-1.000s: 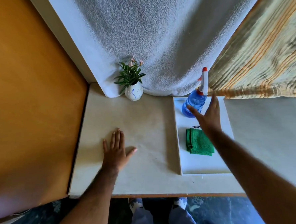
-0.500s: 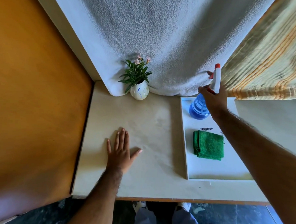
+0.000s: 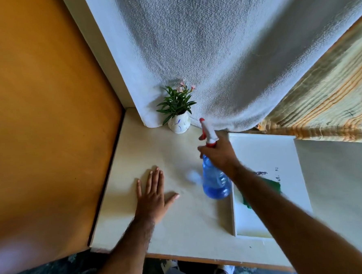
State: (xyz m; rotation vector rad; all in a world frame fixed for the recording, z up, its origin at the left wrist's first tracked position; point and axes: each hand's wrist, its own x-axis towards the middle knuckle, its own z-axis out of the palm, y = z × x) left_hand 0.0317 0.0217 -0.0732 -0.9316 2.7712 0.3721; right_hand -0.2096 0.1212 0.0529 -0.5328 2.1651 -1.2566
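Right hand: the right hand (image 3: pixel 220 153) is gripping the neck of the spray bottle (image 3: pixel 215 181). Its fingers are curling tightly round it, just under the red and white spray head.
Spray bottle: the blue, see-through bottle is leaning, with the head pointing toward 11 o'clock and the base toward 6 o'clock. It is over the bare table (image 3: pixel 181 228), just beside the left rim of the tray (image 3: pixel 282 151), at 3 o'clock from the left hand (image 3: pixel 153 199). It is looking blurred, so I cannot tell if the base is touching the table top.
Left hand: it is lying flat on the table, palm down and holding nothing. The fingers are straight and a little apart, pointing to 12 o'clock, and the thumb is spreading toward 3 o'clock.
Tray: the white tray is lying on the 3 o'clock side of the table, and the right forearm is crossing over it.
Green cloth: the green cloth (image 3: pixel 274 184) is lying in the tray, at 3 o'clock from the bottle, partly hidden under the forearm.
Flower pot: the flower pot (image 3: pixel 179 124), white with blue marks, is standing at the 12 o'clock edge of the table, at 11 o'clock from the spray head and apart from it.
Towel: the pale towel (image 3: pixel 224 60) is hanging behind the pot.
Curtain: the striped curtain (image 3: pixel 333 106) is hanging at 2 o'clock.
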